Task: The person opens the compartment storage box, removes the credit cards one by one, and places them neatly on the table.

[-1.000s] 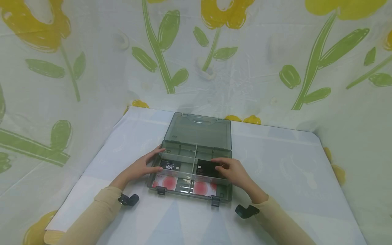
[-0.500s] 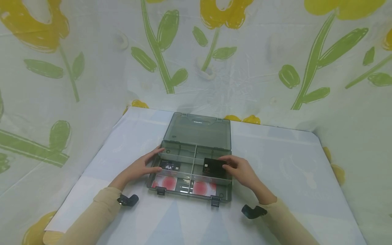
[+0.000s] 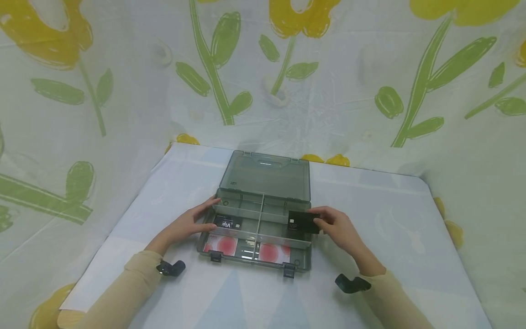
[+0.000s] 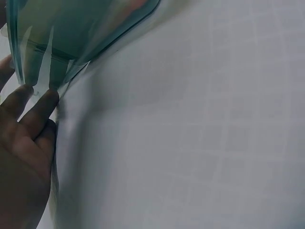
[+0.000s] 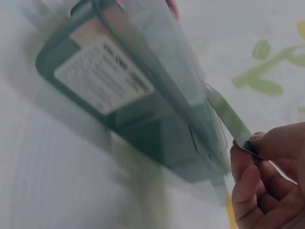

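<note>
A black VIP card [image 3: 299, 223] with a chip is pinched between the thumb and fingers of my right hand [image 3: 338, 228]. It is over the right middle compartment, its right end reaching past the side wall. The right wrist view shows the card [image 5: 229, 116] edge-on beside the box wall. My left hand [image 3: 185, 226] holds the left wall of the clear grey storage box [image 3: 283, 239], thumb and index finger over the rim. In the left wrist view, fingers [image 4: 42, 112] touch the wall's outside. Another Vip card [image 3: 228, 222] lies in the left middle compartment.
The box's lid [image 3: 267, 178] lies folded back. Cards with red circles [image 3: 226, 246] lie in both front compartments. Two latches [image 3: 289, 272] hang at the front. A white cloth [image 3: 370, 219] covers the table, and a flowered curtain [image 3: 328, 91] surrounds it.
My right hand has moved right with the black VIP card, from inside the middle compartment to across the right wall. The left hand and the box stay put.
</note>
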{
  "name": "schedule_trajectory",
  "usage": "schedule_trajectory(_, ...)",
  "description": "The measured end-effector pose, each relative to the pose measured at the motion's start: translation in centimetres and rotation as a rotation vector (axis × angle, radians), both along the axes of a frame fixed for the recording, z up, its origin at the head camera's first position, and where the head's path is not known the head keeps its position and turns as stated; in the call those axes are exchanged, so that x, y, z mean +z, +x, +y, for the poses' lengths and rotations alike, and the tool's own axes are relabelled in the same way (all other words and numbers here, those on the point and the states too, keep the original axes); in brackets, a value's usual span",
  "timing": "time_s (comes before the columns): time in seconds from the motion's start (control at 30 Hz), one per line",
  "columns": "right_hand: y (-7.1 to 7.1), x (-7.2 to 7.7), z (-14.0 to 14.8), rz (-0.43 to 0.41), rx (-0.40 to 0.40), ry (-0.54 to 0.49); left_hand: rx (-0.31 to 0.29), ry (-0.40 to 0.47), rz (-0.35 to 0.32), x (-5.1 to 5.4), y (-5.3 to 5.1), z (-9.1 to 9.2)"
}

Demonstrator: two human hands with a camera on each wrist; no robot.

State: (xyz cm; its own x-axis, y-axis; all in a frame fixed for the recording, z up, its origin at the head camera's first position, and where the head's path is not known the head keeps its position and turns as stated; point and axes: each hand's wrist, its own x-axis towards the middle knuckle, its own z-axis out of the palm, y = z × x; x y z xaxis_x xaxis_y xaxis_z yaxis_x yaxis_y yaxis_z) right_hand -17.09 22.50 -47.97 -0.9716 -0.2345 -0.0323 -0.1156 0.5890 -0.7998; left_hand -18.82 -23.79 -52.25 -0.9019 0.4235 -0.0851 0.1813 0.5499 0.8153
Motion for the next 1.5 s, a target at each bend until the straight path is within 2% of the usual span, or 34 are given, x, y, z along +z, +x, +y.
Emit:
schedule_trajectory(0.37,-0.3,-0.1,3.6,0.008,-0.070,-0.026,0.007,-0.003,-0.008,0.0,-0.1,0.0)
schedule_trajectory(0.57,-0.8,-0.4,5.6,-0.055,-0.145,-0.030,0.003,0.004,-0.006,0.0,-0.1,0.0)
schedule_trajectory(0.77,-1.4,-1.5,7.5,-0.126,-0.207,-0.015,0.000,0.004,-0.005,0.1,-0.1,-0.1)
schedule_trajectory(1.07,-1.6,-2.6,8.2,-0.202,-0.244,0.065,-0.008,0.011,-0.014,0.0,-0.2,0.0)
schedule_trajectory(1.27,-1.8,-3.0,8.2,-0.193,-0.246,0.114,-0.009,0.013,-0.016,-0.1,-0.2,0.0)
schedule_trajectory(1.5,-2.0,-3.5,7.9,-0.136,-0.241,0.207,-0.005,0.010,-0.010,-0.2,-0.2,-0.1)
